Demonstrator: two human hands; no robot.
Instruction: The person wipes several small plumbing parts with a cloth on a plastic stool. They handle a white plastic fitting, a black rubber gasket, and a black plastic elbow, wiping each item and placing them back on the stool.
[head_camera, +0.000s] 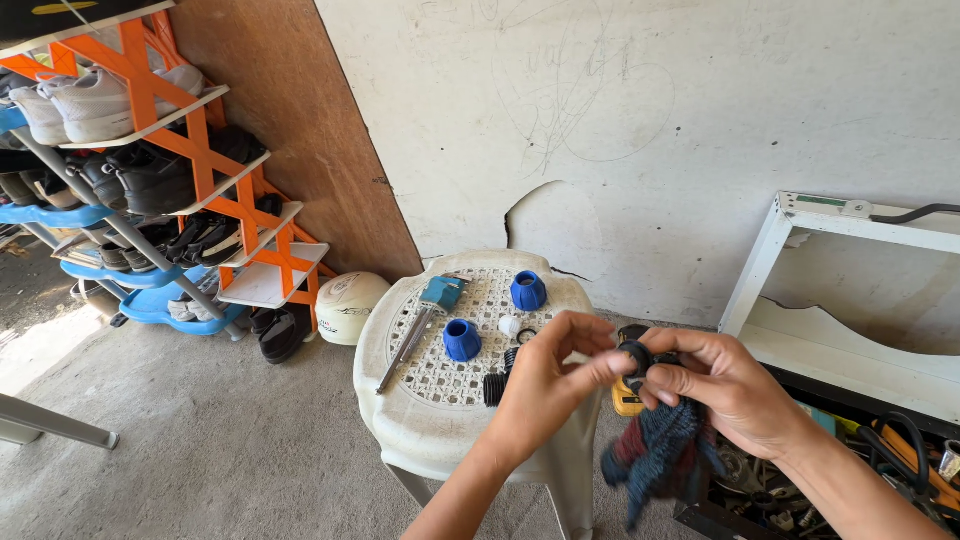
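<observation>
I'm out on a rough concrete floor (230, 440) with sun hitting the far left corner. Behind is a scuffed white wall (640, 120) with a chunk of plaster gone, plus a brown board (290, 120) leaning against it. An orange shoe rack (200, 150) packed with shoes stands on the left, and a white frame (800, 270) on the right.

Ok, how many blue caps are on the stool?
2. One blue cap stands near the far edge of the white stool; the other sits nearer the middle, beside the wrench. The hands could hide more.
</observation>
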